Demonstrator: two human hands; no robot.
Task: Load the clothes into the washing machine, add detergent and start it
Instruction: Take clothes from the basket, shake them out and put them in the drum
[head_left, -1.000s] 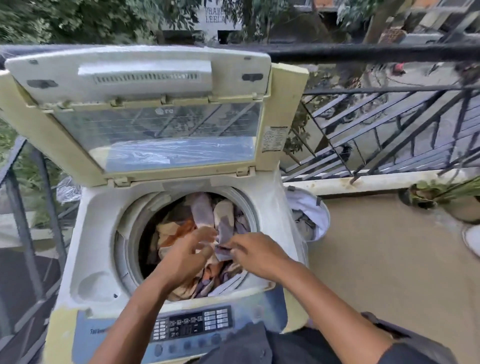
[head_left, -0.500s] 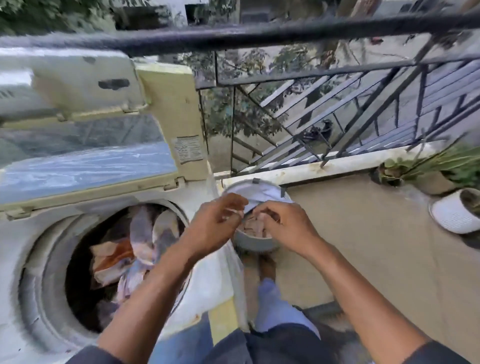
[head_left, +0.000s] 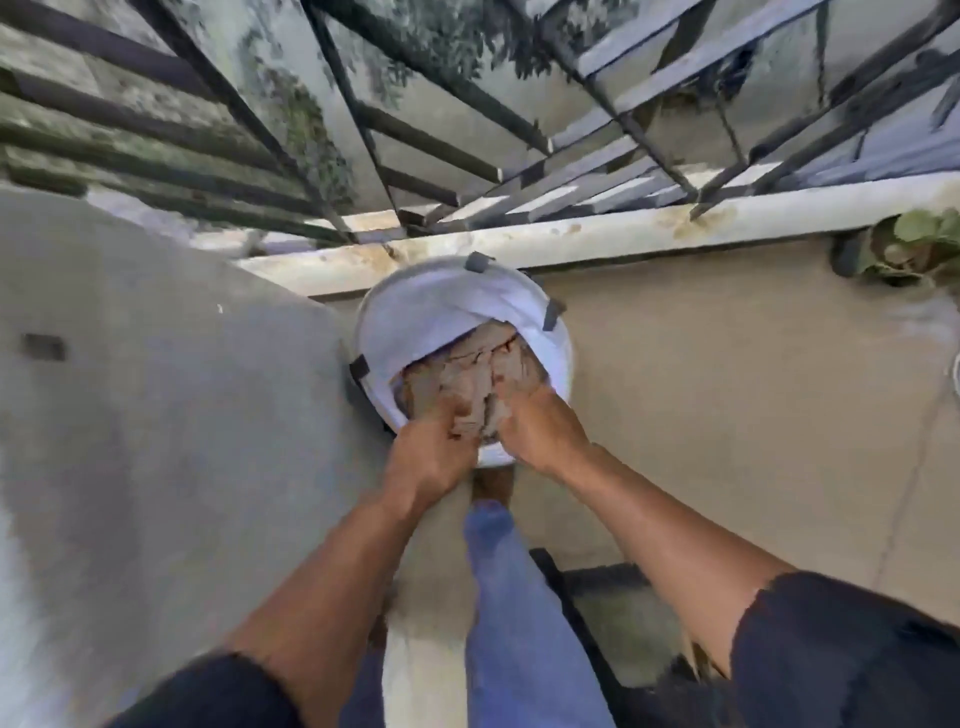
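Head camera looks steeply down at a white laundry basket (head_left: 410, 332) in the middle of the frame, standing on the beige balcony floor (head_left: 727, 395). Inside it lies a heap of brownish clothes (head_left: 467, 369), and a white liner is folded over its rim, held by dark clips. Both hands reach into the basket from below. The left hand (head_left: 431, 457) has its fingers curled into the near edge of the clothes and grips them. The right hand (head_left: 540, 431) is just beside it, fingers also bent down into the cloth and holding it. The two hands cover the lower part of the heap, so the fingertips cannot be seen well.

On the left side of the frame, the grey side wall of the washing machine (head_left: 156, 415) stands close against the basket; it is blurred. Above the basket runs a stained white curb (head_left: 597, 239) with a black metal railing (head_left: 415, 130) on it. At the right edge stands a potted plant (head_left: 904, 244). Below the hands a leg in blue jeans (head_left: 514, 597) is visible.
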